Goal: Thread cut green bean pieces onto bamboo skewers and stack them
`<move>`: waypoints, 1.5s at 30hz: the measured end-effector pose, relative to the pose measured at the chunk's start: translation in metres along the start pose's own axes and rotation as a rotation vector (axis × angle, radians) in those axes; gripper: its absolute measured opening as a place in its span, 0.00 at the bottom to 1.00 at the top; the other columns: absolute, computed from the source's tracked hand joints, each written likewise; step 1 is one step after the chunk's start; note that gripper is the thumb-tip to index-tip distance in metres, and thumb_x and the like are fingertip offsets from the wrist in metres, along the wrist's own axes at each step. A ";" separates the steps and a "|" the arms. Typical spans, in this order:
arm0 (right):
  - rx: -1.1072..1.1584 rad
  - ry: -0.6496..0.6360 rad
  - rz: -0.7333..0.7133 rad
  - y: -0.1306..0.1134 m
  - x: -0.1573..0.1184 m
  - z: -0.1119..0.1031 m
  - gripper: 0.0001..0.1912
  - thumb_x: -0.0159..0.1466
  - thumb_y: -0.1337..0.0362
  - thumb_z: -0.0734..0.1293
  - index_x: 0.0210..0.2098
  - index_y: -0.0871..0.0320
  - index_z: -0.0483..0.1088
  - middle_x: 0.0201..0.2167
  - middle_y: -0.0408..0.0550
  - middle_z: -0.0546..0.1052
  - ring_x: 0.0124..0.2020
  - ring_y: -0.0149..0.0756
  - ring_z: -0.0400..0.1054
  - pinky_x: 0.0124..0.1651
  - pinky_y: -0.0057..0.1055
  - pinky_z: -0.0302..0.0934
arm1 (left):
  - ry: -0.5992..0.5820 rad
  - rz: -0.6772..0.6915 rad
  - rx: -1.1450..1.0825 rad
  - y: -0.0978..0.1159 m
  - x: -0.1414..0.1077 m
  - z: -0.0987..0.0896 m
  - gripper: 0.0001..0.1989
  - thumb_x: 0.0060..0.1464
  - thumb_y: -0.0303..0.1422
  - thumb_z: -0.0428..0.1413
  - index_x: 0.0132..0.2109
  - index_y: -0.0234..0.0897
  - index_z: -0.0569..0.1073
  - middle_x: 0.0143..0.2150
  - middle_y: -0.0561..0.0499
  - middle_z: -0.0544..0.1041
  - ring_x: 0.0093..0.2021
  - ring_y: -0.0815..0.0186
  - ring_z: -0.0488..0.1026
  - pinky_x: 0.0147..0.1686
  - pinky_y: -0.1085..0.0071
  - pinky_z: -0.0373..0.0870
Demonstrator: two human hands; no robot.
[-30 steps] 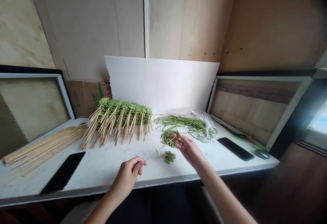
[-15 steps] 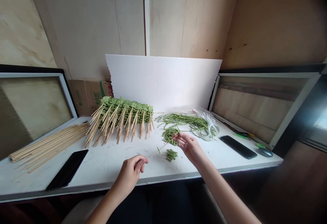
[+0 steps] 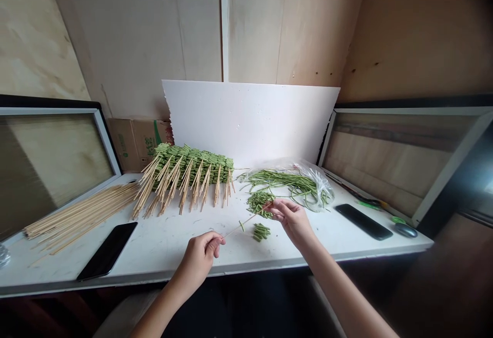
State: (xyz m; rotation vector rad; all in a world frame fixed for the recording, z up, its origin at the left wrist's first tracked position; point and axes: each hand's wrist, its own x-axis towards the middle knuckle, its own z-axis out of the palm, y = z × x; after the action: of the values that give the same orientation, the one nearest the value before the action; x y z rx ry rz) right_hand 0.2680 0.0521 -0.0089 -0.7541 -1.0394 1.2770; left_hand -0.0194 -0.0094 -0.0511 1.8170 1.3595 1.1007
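My left hand (image 3: 203, 250) is closed around one end of a thin bamboo skewer (image 3: 231, 232), which slants up to the right. One short piece of green bean (image 3: 242, 226) sits crosswise on the skewer, partway along. At the far end, my right hand (image 3: 288, 217) pinches the skewer between thumb and fingertips; whether it also holds a bean piece is hidden. Just behind the right fingers lies a heap of cut bean pieces (image 3: 257, 202). Below it, a smaller pile of cut pieces (image 3: 261, 232) rests on the white table (image 3: 165, 256).
Filled skewers (image 3: 192, 166) are stacked at the back left, sticks forward. Bare skewers (image 3: 84, 214) lie left, near a black phone (image 3: 110, 250). Long beans (image 3: 277, 180) spill from a plastic bag (image 3: 321, 189). Another phone (image 3: 364, 221) and a mouse (image 3: 405, 230) are right. A white board (image 3: 250, 122) stands behind.
The view has turned slightly left, so everything appears a little further right. Both hands keep nearly the same hold on the skewer, and the bean piece stays partway along it.
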 end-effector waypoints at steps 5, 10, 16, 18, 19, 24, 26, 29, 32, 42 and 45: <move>-0.054 -0.003 -0.036 -0.001 -0.002 0.001 0.13 0.56 0.55 0.80 0.34 0.57 0.82 0.36 0.53 0.85 0.39 0.40 0.79 0.36 0.28 0.70 | 0.019 0.000 0.014 -0.004 -0.001 0.000 0.19 0.66 0.44 0.50 0.37 0.36 0.79 0.25 0.53 0.69 0.27 0.65 0.67 0.31 0.70 0.64; -0.109 -0.013 -0.050 -0.004 -0.006 0.006 0.14 0.56 0.53 0.80 0.34 0.56 0.82 0.37 0.54 0.85 0.41 0.42 0.79 0.41 0.32 0.71 | 0.051 0.029 0.046 -0.004 0.000 0.000 0.17 0.66 0.41 0.50 0.37 0.37 0.78 0.25 0.53 0.69 0.26 0.65 0.66 0.30 0.71 0.62; -0.099 -0.035 -0.039 0.000 -0.007 0.010 0.13 0.58 0.53 0.79 0.34 0.56 0.82 0.39 0.54 0.85 0.45 0.45 0.79 0.44 0.34 0.72 | 0.079 0.049 0.054 -0.006 0.000 0.000 0.16 0.65 0.39 0.50 0.36 0.37 0.79 0.25 0.53 0.69 0.25 0.66 0.67 0.30 0.71 0.63; -0.089 -0.036 -0.036 0.003 -0.007 0.009 0.13 0.58 0.53 0.79 0.35 0.55 0.82 0.39 0.54 0.85 0.46 0.46 0.79 0.45 0.35 0.73 | 0.083 0.051 0.055 -0.008 0.000 0.000 0.17 0.65 0.39 0.50 0.36 0.37 0.79 0.25 0.53 0.69 0.25 0.65 0.67 0.30 0.71 0.63; -0.086 -0.037 -0.035 0.004 -0.007 0.010 0.13 0.58 0.53 0.79 0.35 0.55 0.81 0.40 0.54 0.85 0.46 0.46 0.79 0.46 0.35 0.73 | 0.083 0.050 0.057 -0.009 0.000 0.000 0.17 0.65 0.39 0.50 0.36 0.36 0.79 0.25 0.53 0.69 0.25 0.65 0.67 0.30 0.70 0.63; -0.151 -0.066 -0.035 0.012 -0.014 0.020 0.16 0.58 0.50 0.79 0.35 0.56 0.82 0.41 0.56 0.85 0.48 0.50 0.79 0.46 0.39 0.76 | 0.064 0.039 0.049 -0.008 0.000 0.004 0.18 0.65 0.39 0.49 0.36 0.36 0.79 0.24 0.53 0.68 0.25 0.66 0.66 0.29 0.71 0.62; -0.187 -0.086 -0.014 0.016 -0.019 0.029 0.17 0.56 0.49 0.79 0.34 0.57 0.82 0.39 0.56 0.85 0.47 0.52 0.80 0.44 0.40 0.77 | 0.062 0.051 0.045 -0.004 -0.001 0.005 0.18 0.66 0.40 0.49 0.36 0.36 0.79 0.24 0.53 0.68 0.25 0.66 0.66 0.29 0.71 0.62; -0.186 -0.112 -0.004 0.022 -0.025 0.040 0.17 0.56 0.49 0.79 0.33 0.56 0.82 0.38 0.56 0.85 0.47 0.53 0.80 0.43 0.40 0.77 | 0.072 0.063 0.042 0.001 -0.002 0.004 0.18 0.66 0.41 0.49 0.37 0.36 0.79 0.24 0.53 0.69 0.25 0.66 0.66 0.29 0.71 0.62; -0.171 -0.120 -0.022 0.026 -0.026 0.043 0.16 0.55 0.49 0.79 0.32 0.56 0.81 0.38 0.55 0.85 0.49 0.53 0.79 0.40 0.37 0.77 | 0.078 0.072 0.047 0.003 -0.002 0.002 0.18 0.66 0.40 0.49 0.36 0.36 0.79 0.24 0.53 0.69 0.25 0.66 0.65 0.29 0.71 0.62; -0.190 -0.130 0.010 0.045 -0.032 0.048 0.17 0.55 0.49 0.80 0.32 0.56 0.82 0.36 0.52 0.85 0.44 0.47 0.79 0.40 0.36 0.77 | 0.105 0.083 0.091 0.005 -0.005 0.008 0.18 0.67 0.39 0.49 0.36 0.36 0.80 0.23 0.53 0.69 0.23 0.67 0.65 0.29 0.71 0.62; -0.168 -0.134 0.036 0.047 -0.034 0.052 0.18 0.54 0.48 0.80 0.32 0.57 0.82 0.36 0.52 0.84 0.42 0.45 0.79 0.41 0.36 0.76 | 0.104 0.087 0.085 0.005 -0.005 0.008 0.18 0.67 0.39 0.49 0.36 0.36 0.79 0.23 0.53 0.70 0.23 0.67 0.65 0.29 0.72 0.63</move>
State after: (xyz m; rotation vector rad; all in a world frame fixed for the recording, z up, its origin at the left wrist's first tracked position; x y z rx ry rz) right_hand 0.2025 0.0220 -0.0385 -0.8260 -1.2583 1.2960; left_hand -0.0107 -0.0153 -0.0518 1.9190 1.4177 1.2141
